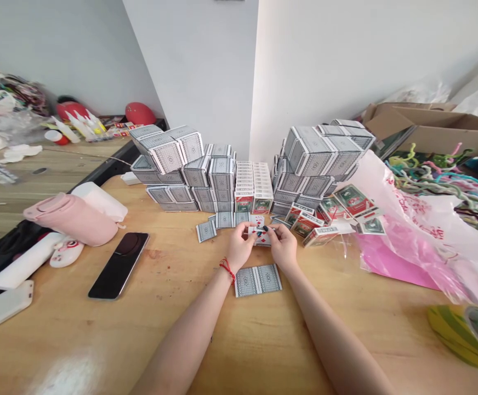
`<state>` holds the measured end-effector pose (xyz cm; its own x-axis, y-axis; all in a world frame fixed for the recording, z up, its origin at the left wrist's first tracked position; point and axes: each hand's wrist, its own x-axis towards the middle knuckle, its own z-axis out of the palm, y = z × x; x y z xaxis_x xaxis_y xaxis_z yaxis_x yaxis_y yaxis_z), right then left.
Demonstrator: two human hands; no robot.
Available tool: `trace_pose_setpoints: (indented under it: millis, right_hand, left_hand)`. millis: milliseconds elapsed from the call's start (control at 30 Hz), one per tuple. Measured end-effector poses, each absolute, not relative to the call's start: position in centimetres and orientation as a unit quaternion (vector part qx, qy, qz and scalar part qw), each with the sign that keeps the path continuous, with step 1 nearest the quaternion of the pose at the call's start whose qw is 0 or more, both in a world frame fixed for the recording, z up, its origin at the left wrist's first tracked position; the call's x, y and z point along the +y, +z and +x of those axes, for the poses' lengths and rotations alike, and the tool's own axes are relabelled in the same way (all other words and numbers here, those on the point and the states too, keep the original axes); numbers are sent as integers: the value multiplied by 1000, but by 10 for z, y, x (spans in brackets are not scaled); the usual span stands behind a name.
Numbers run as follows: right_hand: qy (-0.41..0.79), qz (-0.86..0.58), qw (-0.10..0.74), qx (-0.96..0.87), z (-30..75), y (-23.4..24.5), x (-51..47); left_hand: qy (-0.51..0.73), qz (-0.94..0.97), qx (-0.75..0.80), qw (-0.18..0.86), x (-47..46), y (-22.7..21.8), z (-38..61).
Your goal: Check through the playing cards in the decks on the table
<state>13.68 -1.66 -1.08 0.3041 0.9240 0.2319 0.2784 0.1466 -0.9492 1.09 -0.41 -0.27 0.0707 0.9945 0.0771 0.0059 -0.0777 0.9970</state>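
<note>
My left hand (239,246), with a red string bracelet at the wrist, pinches the left side of a playing card (262,237) showing red diamonds. The right side of that card is in the closed fingers of my right hand (285,248). Just behind it is another face-up card (257,220). Below my hands, two patterned pieces made of cards (246,282) lie side by side, backs up. More face-down cards (206,231) are left of my left hand. Fingertips hide part of the held card.
Behind stand stacked card blocks at left (169,148) and right (313,153), with card boxes (262,189) between. More boxes (307,223), pink plastic (407,241) and tape (461,334) are to the right. A phone (119,266) and pink pouch (78,219) lie left.
</note>
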Motion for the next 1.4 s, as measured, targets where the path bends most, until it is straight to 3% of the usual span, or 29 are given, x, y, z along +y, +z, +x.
trace_pose_setpoints:
  millis: [333,567,700,800,1167,1400]
  right_hand:
    - [274,-597,555,-510,137,-12,-18]
    - [234,-547,530,-604,136,-2,-19]
    - [229,-566,533,-586,136,-2,-19]
    - [270,-573,539,-555,136,-5,-19]
    - [392,-511,511,-569,132,-13,-16]
    - [542,-490,478,-488,127,-5,-21]
  left_hand:
    - [461,559,502,472,-1,-6,11]
    - [454,580,508,446,-3,-1,10]
    - [481,547,480,489,-4,-1,12]
    - [508,515,463,512,-3,-3,12]
    - [507,536,518,433,-2,-4,8]
    - [492,555,516,428,-4,-5,9]
